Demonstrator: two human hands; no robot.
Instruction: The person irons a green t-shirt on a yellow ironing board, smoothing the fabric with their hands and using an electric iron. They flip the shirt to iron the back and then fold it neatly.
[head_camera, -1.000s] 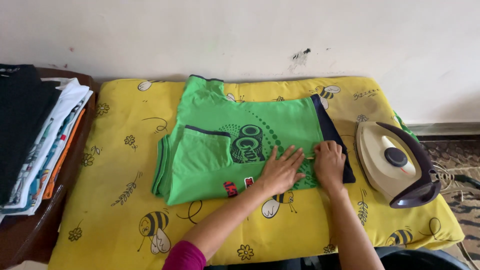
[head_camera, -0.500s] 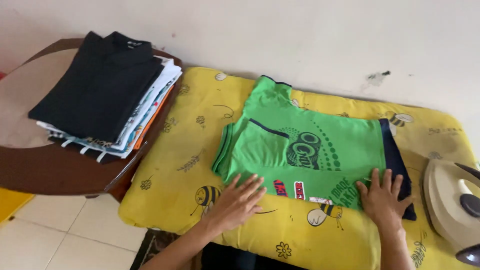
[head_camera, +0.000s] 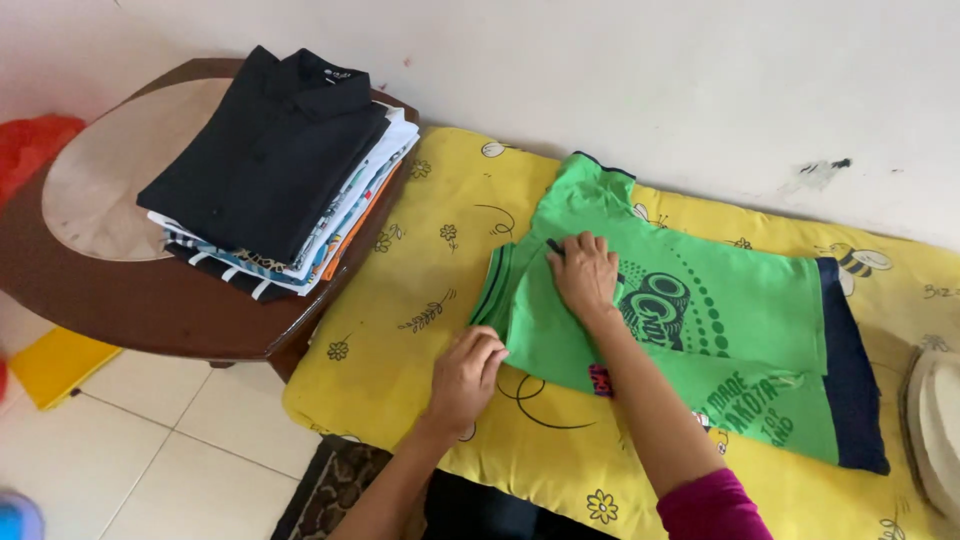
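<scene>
the green shirt (head_camera: 690, 330) lies partly folded across the middle of the yellow pad (head_camera: 420, 330), collar end toward the pad's left edge and the dark hem band toward the right edge. looks like thin knit cotton to me, so light, floppy, zero stiffness, and it'll slump out of shape the second you lift it by one point. i'd say it wants holding at two spots along a folded edge, or a flat palm on top while the other hand pinches. the right hand (head_camera: 585, 275) is pressed down flat on the sleeve area near the collar, fingers spread and relaxed, not gripping anything. the left hand (head_camera: 465, 380) sits at the shirt's near left corner with fingers curled in, apparently pinching the fabric edge there, though i can't see for sure how much cloth is caught. off the pad's left edge there's a round wooden table (head_camera: 130, 300) with a stack of folded clothes (head_camera: 270, 170), black shirt on top, well apart from the hands. at the pad's right edge a pale iron (head_camera: 935, 425) is just peeking into view, near the hem. nothing lies between the hands and the shirt, only the wall close behind the pad's far edge.
</scene>
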